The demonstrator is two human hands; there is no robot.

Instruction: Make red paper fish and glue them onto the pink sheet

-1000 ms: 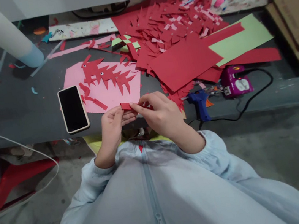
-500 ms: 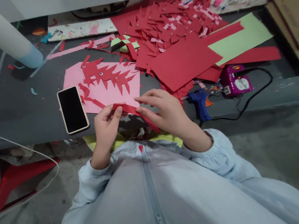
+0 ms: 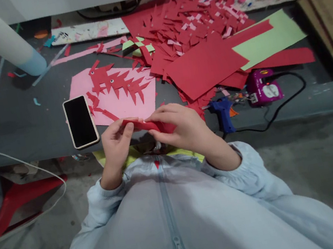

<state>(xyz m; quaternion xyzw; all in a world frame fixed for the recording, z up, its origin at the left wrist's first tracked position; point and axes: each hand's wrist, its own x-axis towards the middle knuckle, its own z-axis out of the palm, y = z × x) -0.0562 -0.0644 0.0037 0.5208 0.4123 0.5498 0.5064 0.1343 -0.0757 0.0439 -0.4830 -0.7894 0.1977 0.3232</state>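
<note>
Between my hands, over the table's front edge, is a red paper strip [image 3: 141,124]. My left hand [image 3: 116,141] pinches its left end between thumb and fingers. The thumb and fingers of my right hand [image 3: 179,126] close on the strip's right part, where the paper looks folded; the hand hides some of it. Just beyond lies a pink paper sheet [image 3: 108,107] bearing red spiky paper cutouts [image 3: 120,83] with small googly eyes. A phone [image 3: 81,121] with a dark screen rests left of my left hand.
A heap of red paper pieces [image 3: 169,29] fills the back. Red sheets [image 3: 204,66] and a green sheet [image 3: 280,38] lie to the right. Near the front edge are a blue glue gun [image 3: 224,114] and a purple box [image 3: 263,88] with a cable. A bottle [image 3: 10,44] stands left; cardboard [image 3: 327,10] lies right.
My right fingers have closed on the red paper strip. Its right end, which hung down toward me, is now raised and folded near the right hand. The left hand keeps its pinch.
</note>
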